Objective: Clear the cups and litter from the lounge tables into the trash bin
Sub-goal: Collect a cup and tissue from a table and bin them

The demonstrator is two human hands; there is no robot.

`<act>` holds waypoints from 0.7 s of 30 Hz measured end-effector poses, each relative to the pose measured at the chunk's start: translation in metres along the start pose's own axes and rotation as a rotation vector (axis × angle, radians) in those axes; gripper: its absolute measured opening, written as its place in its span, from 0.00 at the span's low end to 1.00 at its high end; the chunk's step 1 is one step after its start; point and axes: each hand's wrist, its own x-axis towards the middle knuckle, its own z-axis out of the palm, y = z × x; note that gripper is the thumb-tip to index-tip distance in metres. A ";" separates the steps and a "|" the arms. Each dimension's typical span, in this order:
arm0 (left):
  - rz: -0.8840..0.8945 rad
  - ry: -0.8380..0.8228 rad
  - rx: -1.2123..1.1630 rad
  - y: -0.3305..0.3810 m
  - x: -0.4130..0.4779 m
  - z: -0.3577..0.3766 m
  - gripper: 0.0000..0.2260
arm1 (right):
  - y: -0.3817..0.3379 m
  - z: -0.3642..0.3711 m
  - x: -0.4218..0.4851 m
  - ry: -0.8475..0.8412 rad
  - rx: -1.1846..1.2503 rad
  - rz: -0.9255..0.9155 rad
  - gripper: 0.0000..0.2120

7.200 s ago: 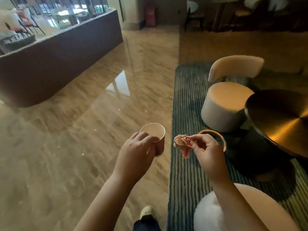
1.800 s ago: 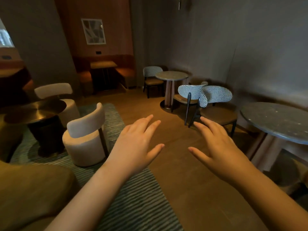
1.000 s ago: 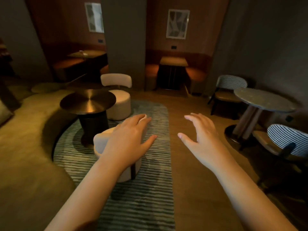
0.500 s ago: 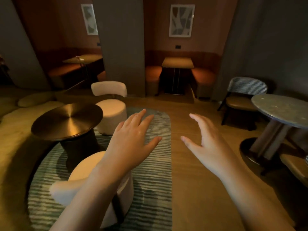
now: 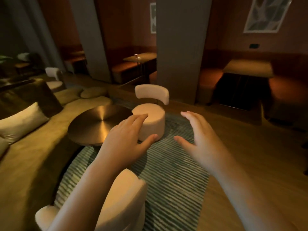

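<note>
The left hand (image 5: 128, 139) and right hand (image 5: 198, 140) hover side by side over the striped rug (image 5: 175, 180), fingers straight and spread wide, holding nothing. 1 small cup (image 5: 136, 55) stands on a far counter (image 5: 145, 58), well beyond the left hand. A round brass counter (image 5: 96, 124) sits just left of the left hand.

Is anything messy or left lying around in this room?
Only one thing: what looks like a small cup stands alone on the far booth table left of the grey pillar. Nothing looks spilled, tipped or broken.
</note>
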 end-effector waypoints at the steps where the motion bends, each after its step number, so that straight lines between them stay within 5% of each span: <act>1: -0.002 -0.001 -0.021 0.000 0.023 0.015 0.34 | 0.019 0.005 0.018 -0.009 0.004 -0.012 0.33; 21: 0.269 -0.067 -0.090 0.128 0.537 0.293 0.33 | 0.439 -0.094 0.350 0.171 -0.069 0.238 0.30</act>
